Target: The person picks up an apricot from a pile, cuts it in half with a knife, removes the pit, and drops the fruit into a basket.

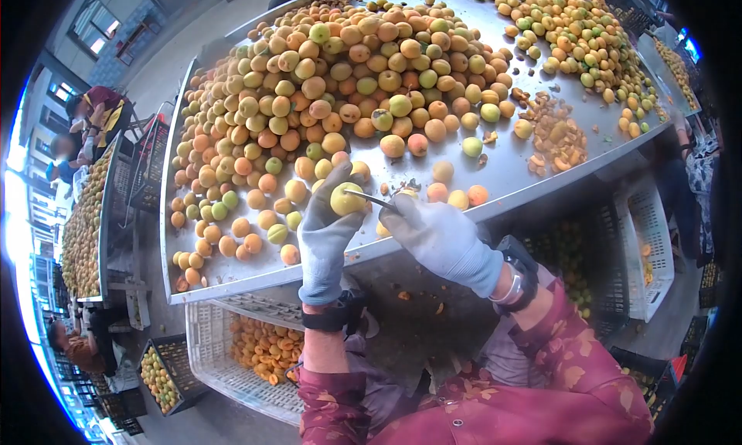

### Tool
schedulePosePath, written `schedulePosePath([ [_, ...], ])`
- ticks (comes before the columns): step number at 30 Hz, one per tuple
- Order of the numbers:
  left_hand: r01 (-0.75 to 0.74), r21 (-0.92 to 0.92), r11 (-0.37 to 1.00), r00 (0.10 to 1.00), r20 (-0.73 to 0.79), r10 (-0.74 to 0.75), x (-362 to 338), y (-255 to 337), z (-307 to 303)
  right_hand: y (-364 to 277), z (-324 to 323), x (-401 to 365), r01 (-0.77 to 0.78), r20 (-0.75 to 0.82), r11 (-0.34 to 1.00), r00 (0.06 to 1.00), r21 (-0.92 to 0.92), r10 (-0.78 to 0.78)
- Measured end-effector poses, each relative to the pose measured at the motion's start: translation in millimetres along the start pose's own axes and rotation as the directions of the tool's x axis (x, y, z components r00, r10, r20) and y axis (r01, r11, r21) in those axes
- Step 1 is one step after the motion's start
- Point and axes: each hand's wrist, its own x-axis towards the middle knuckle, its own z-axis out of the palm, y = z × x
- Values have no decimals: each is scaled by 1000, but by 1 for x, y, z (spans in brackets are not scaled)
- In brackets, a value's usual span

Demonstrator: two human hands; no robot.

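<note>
In a grey-white glove, my left hand (328, 232) is closed around a yellow-green apricot (347, 199) over the front part of the metal table (495, 184). My gloved right hand (440, 240) grips a small knife (371, 201), its thin blade lying against the apricot's side. The knife's handle is mostly hidden in the right hand's fingers. Just beyond both hands, loose apricots (296, 190) are scattered in front of a large heap of whole apricots (348, 66).
Right of the heap are pitted apricot pieces (558, 134) and a second pile of apricots (580, 35). Below the table's edge, a white crate (212, 344) holds apricot halves (263, 348). Another white crate (653, 252) stands at the right. Other people (104, 109) work at the left.
</note>
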Motion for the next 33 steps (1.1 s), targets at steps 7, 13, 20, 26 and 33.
schedulePosePath([
  [7, 25, -64, 998, 999, -21, -27, -3, 3, 6, 3, 11, -5, -63, 82, 998, 995, 19, 61],
  [13, -12, -68, 998, 999, -45, 8, -5, 6, 13, -10, 0, -1, -152, 123, 983, 983, 106, 138],
  [20, 31, -366, 930, 998, -47, -52, -8, -3, 18, -13, 15, 3, -175, 27, 948, 984, 266, 174],
  [26, 66, -512, 857, 994, -43, -103, -8, -2, 17, -11, 24, 1, -132, -59, 961, 987, 244, 151],
  [33, 72, -41, 997, 996, -47, -73, -8, 7, 11, -4, 23, -6, -49, 37, 999, 998, -12, 49],
])
